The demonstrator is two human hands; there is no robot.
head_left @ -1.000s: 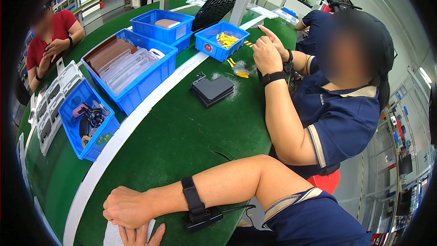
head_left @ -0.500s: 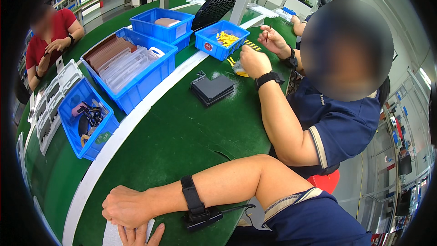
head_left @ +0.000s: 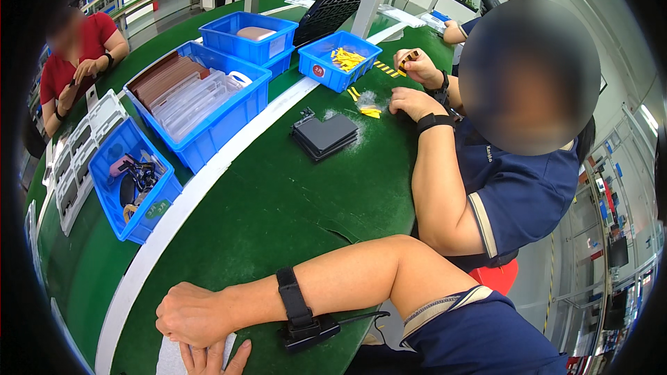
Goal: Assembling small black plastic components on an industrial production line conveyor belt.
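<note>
My right hand point(head_left: 191, 314) is curled into a fist at the lower left, resting over a white cloth or paper sheet point(head_left: 170, 357) on the green tabletop. Whatever lies in its fingers is hidden underneath. Just below it, fingers of my left hand point(head_left: 215, 359) stretch out flat on the white sheet, with the thumb apart; the rest is cut off by the lower edge. A black strap point(head_left: 294, 297) circles my right forearm, and a small black device point(head_left: 310, 333) with a cable sits against it.
Blue bins point(head_left: 201, 149) hold brown and clear sheets; another bin point(head_left: 149, 219) has small dark parts. Dark flat plates point(head_left: 324, 137) are stacked mid-table. On the right, a co-worker's hand point(head_left: 419, 66) holds a black-and-yellow piece near a bin of yellow pieces point(head_left: 345, 59). Another person sits far left.
My hands have not visibly moved. The co-worker's nearer hand has dropped toward the table edge, and their other hand now shows a black-and-yellow striped piece.
</note>
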